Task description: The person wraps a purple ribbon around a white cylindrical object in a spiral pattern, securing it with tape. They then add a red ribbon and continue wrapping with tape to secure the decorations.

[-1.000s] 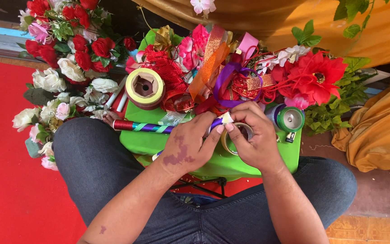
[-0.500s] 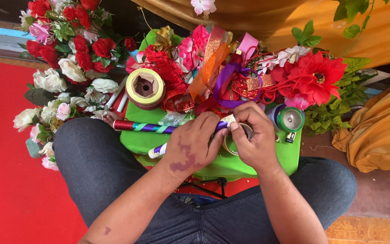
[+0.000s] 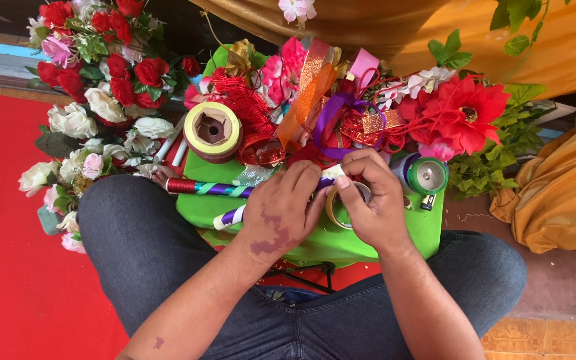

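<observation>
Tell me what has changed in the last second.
Little moved: the left hand slid slightly along the purple-and-white wrapped stick, exposing its lower-left end. The right hand kept its grip at the white tip. The clear tape roll and green plastic table stayed put.

No packages, labels, signs or screens show anywhere in the view (the rolls and spools on the green stool carry only plain tape and ribbon, with no printed wrapper that can be made out).
</observation>
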